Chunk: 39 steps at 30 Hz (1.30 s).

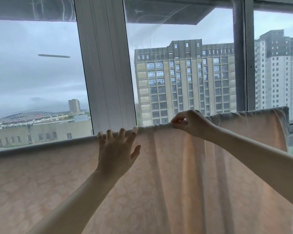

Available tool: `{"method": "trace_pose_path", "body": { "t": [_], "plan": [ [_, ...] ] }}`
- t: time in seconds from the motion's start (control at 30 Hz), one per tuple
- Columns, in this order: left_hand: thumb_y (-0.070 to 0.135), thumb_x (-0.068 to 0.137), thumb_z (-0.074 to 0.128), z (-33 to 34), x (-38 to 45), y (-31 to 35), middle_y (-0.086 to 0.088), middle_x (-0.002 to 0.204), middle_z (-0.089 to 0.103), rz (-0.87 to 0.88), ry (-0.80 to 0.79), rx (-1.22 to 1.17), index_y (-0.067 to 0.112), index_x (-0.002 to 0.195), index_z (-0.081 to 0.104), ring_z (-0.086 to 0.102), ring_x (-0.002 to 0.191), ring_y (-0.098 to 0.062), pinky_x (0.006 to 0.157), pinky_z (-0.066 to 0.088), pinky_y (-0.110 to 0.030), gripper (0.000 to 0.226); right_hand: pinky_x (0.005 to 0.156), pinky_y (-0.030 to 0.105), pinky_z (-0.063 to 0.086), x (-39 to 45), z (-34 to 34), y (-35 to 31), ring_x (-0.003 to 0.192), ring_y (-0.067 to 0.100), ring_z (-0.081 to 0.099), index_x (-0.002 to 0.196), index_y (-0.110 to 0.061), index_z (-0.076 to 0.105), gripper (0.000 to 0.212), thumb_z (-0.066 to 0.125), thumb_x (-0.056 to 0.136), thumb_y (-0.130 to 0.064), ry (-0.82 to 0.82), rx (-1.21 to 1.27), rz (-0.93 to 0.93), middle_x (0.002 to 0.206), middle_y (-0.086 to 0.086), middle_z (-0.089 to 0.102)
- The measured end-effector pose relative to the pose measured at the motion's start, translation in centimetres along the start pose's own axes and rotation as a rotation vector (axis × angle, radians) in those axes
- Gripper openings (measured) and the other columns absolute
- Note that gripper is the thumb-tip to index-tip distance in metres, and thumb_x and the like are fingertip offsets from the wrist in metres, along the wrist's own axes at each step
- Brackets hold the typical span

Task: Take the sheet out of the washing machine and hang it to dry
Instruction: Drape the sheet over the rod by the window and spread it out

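- Head view looked up at a pale pink patterned sheet (pixel 159 174) already draped over a horizontal drying rail (pixel 41 144) that ran in front of the window frame (pixel 105 65).
- The left hand (pixel 116 154) lay against the sheet just left of the frame's base, fingers spread and straight, fingertips hooked over the top fold on the rail; it pressed rather than clutched.
- The right hand (pixel 188 123), further right of the frame along the rail, pinched a bunched stretch of the fold between thumb and fingers.
- The two hands were apart, with gathered cloth between them.
- Judged from this, the sheet was out of the machine and on the rail; what remained looked like spreading it. Left of the frame the cloth hung flat; right of it vertical folds and ruching stayed, up to the sheet's corner (pixel 284 110).
- The washing machine was not in sight.
- No brand, label or readable writing showed on the sheet, rail or window.
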<state>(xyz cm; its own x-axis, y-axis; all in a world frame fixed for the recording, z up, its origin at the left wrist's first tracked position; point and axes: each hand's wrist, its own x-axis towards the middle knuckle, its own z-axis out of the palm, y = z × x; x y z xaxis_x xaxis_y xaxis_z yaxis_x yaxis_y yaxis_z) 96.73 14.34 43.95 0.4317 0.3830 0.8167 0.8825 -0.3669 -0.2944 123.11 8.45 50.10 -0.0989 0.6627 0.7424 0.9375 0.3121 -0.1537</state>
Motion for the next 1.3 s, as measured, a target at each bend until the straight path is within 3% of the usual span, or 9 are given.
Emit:
{"method": "trace_pose_path", "body": {
  "t": [0.13,0.33,0.53,0.7,0.83,1.0,1.13,1.3],
  "plan": [
    [0.057,0.085,0.050,0.2,-0.1,-0.4,-0.007,0.117,0.061,-0.006,-0.005,0.007,0.027,0.135,0.045,0.058,0.101,-0.039,0.093,0.040,-0.060,0.058,0.085,0.020,0.048,0.7,0.6,-0.3,0.082,0.007,0.066,0.088,-0.013,0.076,0.010,0.075,0.079,-0.016,0.084,0.119,0.074,0.086,-0.003,0.074],
    [0.053,0.085,0.053,-0.1,-0.2,-0.1,-0.007,0.114,0.061,0.006,0.023,0.034,0.025,0.132,0.048,0.058,0.097,-0.039,0.091,0.041,-0.058,0.055,0.082,0.020,0.045,1.4,-0.8,2.0,0.083,0.014,0.060,0.096,-0.003,0.069,0.011,0.063,0.087,-0.005,0.293,0.195,0.253,0.089,0.004,0.066],
    [0.053,0.084,0.055,-0.4,0.8,2.6,-0.010,0.107,0.062,0.013,0.025,0.010,0.016,0.122,0.050,0.059,0.094,-0.036,0.088,0.046,-0.053,0.053,0.082,0.023,0.046,-0.6,-1.5,4.4,0.082,0.015,0.060,0.098,-0.005,0.067,0.011,0.060,0.090,-0.010,0.173,0.121,0.223,0.089,0.004,0.066],
    [0.058,0.084,0.049,0.1,2.4,6.7,-0.009,0.118,0.057,0.082,0.040,-0.018,0.020,0.131,0.044,0.057,0.101,-0.034,0.093,0.042,-0.055,0.061,0.079,0.025,0.049,-0.5,-1.3,5.0,0.081,0.015,0.063,0.098,-0.005,0.068,0.012,0.063,0.089,-0.012,0.156,0.092,0.194,0.088,0.004,0.069],
    [0.060,0.085,0.045,0.9,4.2,9.6,-0.008,0.126,0.055,0.107,0.035,-0.040,0.021,0.135,0.040,0.055,0.105,-0.034,0.093,0.040,-0.055,0.064,0.074,0.019,0.044,-0.4,-0.9,4.8,0.077,0.012,0.061,0.095,-0.009,0.070,0.010,0.064,0.088,-0.012,0.171,0.100,0.180,0.086,0.001,0.068],
    [0.061,0.083,0.048,1.8,5.2,11.9,-0.008,0.132,0.053,0.077,0.038,-0.073,0.023,0.137,0.039,0.053,0.110,-0.036,0.094,0.038,-0.058,0.066,0.078,0.023,0.052,-0.4,-0.9,5.2,0.079,0.014,0.063,0.093,-0.010,0.069,0.008,0.064,0.088,-0.012,0.152,0.139,0.179,0.086,0.002,0.069],
    [0.060,0.081,0.055,2.1,4.6,11.7,-0.008,0.134,0.052,0.076,0.070,-0.083,0.024,0.138,0.039,0.053,0.113,-0.036,0.098,0.036,-0.061,0.069,0.065,0.025,0.052,-0.2,-1.7,4.6,0.069,0.015,0.062,0.085,-0.009,0.067,0.015,0.063,0.088,-0.023,0.064,0.172,0.217,0.076,0.003,0.066],
    [0.061,0.084,0.050,2.2,4.2,11.1,-0.008,0.136,0.051,0.088,0.075,-0.079,0.026,0.138,0.041,0.052,0.116,-0.036,0.100,0.034,-0.062,0.066,0.087,0.036,0.054,3.2,-3.4,3.6,0.096,0.022,0.065,0.105,-0.007,0.068,0.023,0.060,0.092,-0.024,-0.222,0.261,0.241,0.109,0.009,0.068]
  ]
}}
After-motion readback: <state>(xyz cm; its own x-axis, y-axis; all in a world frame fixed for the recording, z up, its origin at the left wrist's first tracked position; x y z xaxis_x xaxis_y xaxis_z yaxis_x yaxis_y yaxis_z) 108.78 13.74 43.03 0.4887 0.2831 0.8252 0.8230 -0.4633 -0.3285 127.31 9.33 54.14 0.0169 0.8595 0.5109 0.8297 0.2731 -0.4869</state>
